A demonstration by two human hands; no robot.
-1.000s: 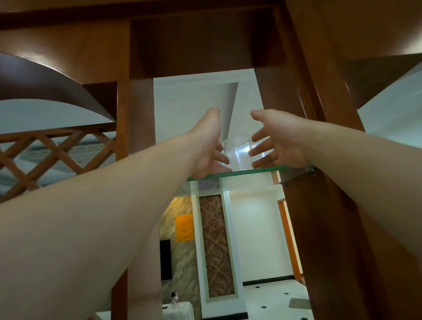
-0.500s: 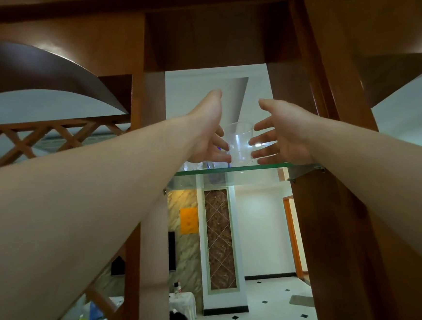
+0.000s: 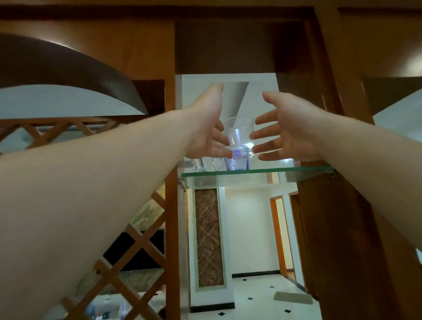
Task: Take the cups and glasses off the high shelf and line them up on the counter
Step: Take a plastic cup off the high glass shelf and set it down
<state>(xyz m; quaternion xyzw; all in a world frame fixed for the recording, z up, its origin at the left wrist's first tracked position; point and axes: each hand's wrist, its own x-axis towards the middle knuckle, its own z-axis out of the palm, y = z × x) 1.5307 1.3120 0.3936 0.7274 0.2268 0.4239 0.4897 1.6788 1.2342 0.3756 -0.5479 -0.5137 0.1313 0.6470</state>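
Clear glass tumbler [image 3: 240, 134] now floats above the glass shelf [image 3: 256, 171], where half a second ago it sat lower. We cradle it between straight fingertips, left hand [image 3: 211, 132] and right hand [image 3: 286, 131] both spread, pressing its sides. Blue-printed glasses [image 3: 237, 160] wait beneath; the counter is out of view.

A private home's living area is showing beyond the left hand [image 3: 209, 132]: a wooden room divider [image 3: 354, 199] with a glass shelf [image 3: 268, 170] just beneath the fingers, lattice woodwork [image 3: 127, 262] below the forearm, and a tiled floor [image 3: 264, 304], doorways [image 3: 281, 232] and dark television [image 3: 136, 251] lying farther off.
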